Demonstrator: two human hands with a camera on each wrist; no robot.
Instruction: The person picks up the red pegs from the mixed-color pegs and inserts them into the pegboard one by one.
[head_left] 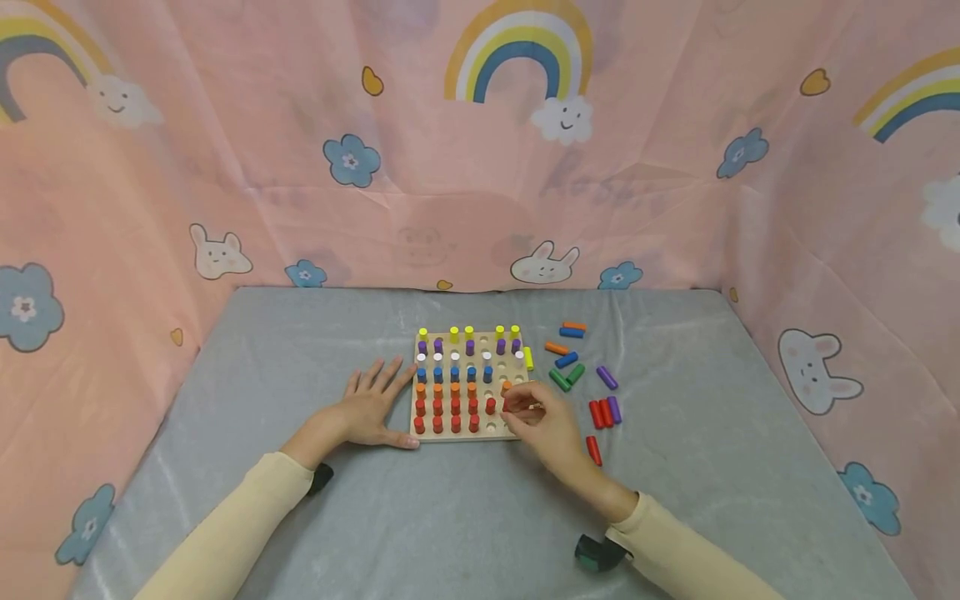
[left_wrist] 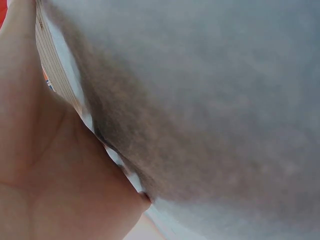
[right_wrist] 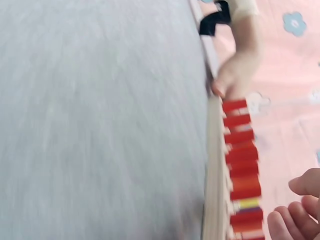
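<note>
A wooden pegboard [head_left: 450, 438] stands on the grey cloth with rows of coloured pegs upright in its holes: yellow, purple, white, blue, orange and red from back to front. My left hand [head_left: 367, 414] lies at its left side with fingers spread, thumb at the front left corner. Over the board's right front part is my right hand [head_left: 551, 425], fingers bent, its fingertips right beside a red peg [head_left: 506, 407]. An orange peg [head_left: 507, 387] stands just behind that one. In the right wrist view, the thumb [right_wrist: 306, 183] and fingers [right_wrist: 290, 222] are apart with nothing visible between them.
Right of the board lie loose pegs: a yellow peg [head_left: 528, 358] along its edge, then orange, blue, green [head_left: 575, 374], purple [head_left: 607, 377] and red ones [head_left: 593, 450]. A pink patterned curtain [head_left: 480, 225] surrounds the grey tabletop [head_left: 300, 333].
</note>
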